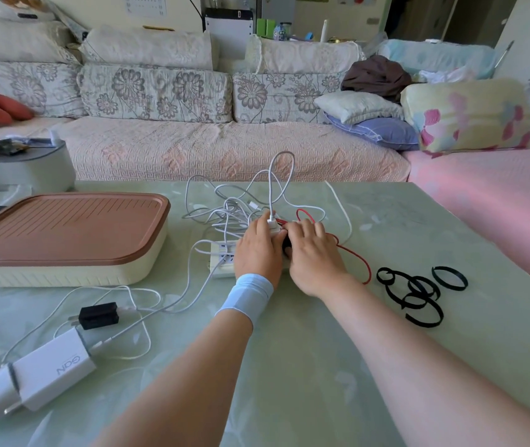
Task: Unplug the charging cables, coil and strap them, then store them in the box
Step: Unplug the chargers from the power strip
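Several white cables (225, 217) tangled; left hand (257, 250) pinches white plug (272, 224); red cable (358, 258) looped.

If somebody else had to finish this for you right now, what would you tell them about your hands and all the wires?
Left grip: pinches a white plug at the power strip.
Right grip: fingers curled over the strip's right part; what it holds is hidden.
White cables and a red cable lie tangled by the strip.
A white charger and a black charger lie loose at the near left.
Black straps lie unused on the right. The box is on the left, lid on.
Done: two chargers out. Left: the remaining unplugging, then coiling, strapping and storing.
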